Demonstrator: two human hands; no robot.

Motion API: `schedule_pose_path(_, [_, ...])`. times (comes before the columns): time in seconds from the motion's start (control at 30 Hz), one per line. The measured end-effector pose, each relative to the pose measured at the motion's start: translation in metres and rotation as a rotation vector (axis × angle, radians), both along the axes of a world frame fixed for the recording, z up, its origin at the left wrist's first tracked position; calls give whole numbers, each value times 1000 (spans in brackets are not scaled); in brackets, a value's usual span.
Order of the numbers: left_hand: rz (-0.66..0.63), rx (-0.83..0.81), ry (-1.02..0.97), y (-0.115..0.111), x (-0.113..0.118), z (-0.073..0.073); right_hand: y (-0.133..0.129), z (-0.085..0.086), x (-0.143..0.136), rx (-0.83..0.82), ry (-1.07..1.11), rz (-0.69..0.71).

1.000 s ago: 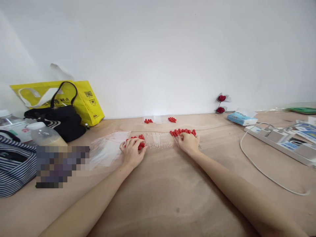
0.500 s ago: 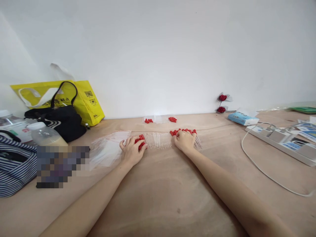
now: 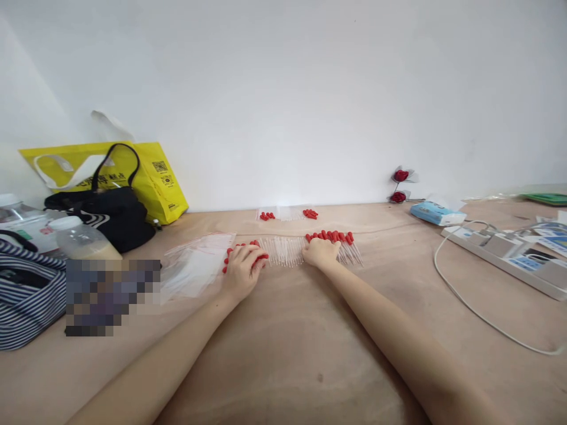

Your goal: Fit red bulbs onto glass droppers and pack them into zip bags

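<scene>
Both bare forearms reach in from the near edge and slant toward each other, the left hand (image 3: 241,270) and the right hand (image 3: 319,252) palm-down and low over the wood-toned tabletop (image 3: 287,348). The left arm rises from the lower left; its hand has loosely bent, slightly parted fingers arched over a cluster of small, red, rounded pieces (image 3: 261,258), which show beyond the knuckles and on both sides of the hand. The thumb lies toward the inner side, close to the pieces. The hand is about half open, and whether it grips any piece cannot be told. The right arm comes up from the lower right to a hand turned inward, its fingers curled more tightly and their tips mostly out of sight, so a hold on a stick cannot be confirmed. It covers part of a row of thin, pale sticks with rounded red heads (image 3: 349,238); the heads line up behind the hand, and the shafts splay out to its right. Between the hands lies a fan of thin, whitish, translucent sticks (image 3: 284,252), side by side. Flat, clear plastic bags (image 3: 195,268) overlap just left of the left hand.
</scene>
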State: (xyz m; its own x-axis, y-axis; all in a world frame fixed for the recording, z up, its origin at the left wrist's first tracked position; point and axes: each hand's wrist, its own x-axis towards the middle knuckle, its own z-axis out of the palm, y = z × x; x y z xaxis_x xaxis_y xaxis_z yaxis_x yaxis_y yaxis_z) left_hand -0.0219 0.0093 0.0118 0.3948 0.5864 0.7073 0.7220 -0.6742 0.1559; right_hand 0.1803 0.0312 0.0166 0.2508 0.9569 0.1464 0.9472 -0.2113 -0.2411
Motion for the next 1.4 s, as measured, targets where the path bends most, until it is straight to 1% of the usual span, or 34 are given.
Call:
schedule_pose_path(0.07, [-215, -80, 26, -10, 6, 1, -1, 0, -1, 6, -4, 9])
schedule_pose_path(0.13, [-362, -162, 72, -20, 11, 0, -4, 1, -1, 20, -12, 21])
schedule_pose_path(0.23, [-484, -255, 134, -29, 13, 0, -12, 3, 3, 69, -32, 71])
schedule_pose_path(0.3, [-553, -303, 171, -30, 11, 1, -21, 3, 11, 145, -61, 186])
schedule_pose_path(0.37, [-594, -312, 183, -30, 9, 2, -33, 0, 23, 232, -101, 351])
schedule_pose_path(0.43, [-560, -286, 161, -30, 10, 3, -47, -4, 36, 286, -137, 493])
schedule_pose_path(0.47, [-501, -266, 141, -31, 11, 3, -54, -6, 42, 303, -149, 544])
schedule_pose_path(0.53, [-318, -233, 106, -34, 17, 3, -66, -8, 53, 313, -155, 608])
schedule_pose_path(0.6, [-139, -228, 103, -37, 23, 1, -74, -9, 60, 296, -147, 639])
schedule_pose_path(0.67, [-44, -238, 127, -39, 27, -2, -77, -8, 63, 265, -138, 653])
schedule_pose_path(0.73, [-25, -239, 138, -39, 28, -6, -78, -7, 64, 236, -119, 663])
schedule_pose_path(0.8, [-32, -231, 130, -39, 27, -8, -77, -7, 62, 219, -78, 674])
schedule_pose_path(0.9, [-49, -211, 126, -39, 26, -7, -75, -9, 57, 214, 14, 683])
schedule_pose_path(1.0, [-65, -186, 140, -39, 27, -4, -71, -14, 50, 194, 98, 657])
schedule_pose_path(1.1, [-74, -165, 139, -39, 29, -3, -69, -20, 42, 186, 118, 608])
schedule_pose_path(1.23, [-77, -119, 124, -38, 29, -6, -71, -25, 36, 281, 117, 558])
schedule_pose_path(1.3, [-75, -91, 122, -37, 29, -8, -73, -25, 34, 337, 141, 571])
schedule_pose_path(1.4, [-79, -61, 122, -36, 29, -9, -78, -24, 31, 409, 162, 629])
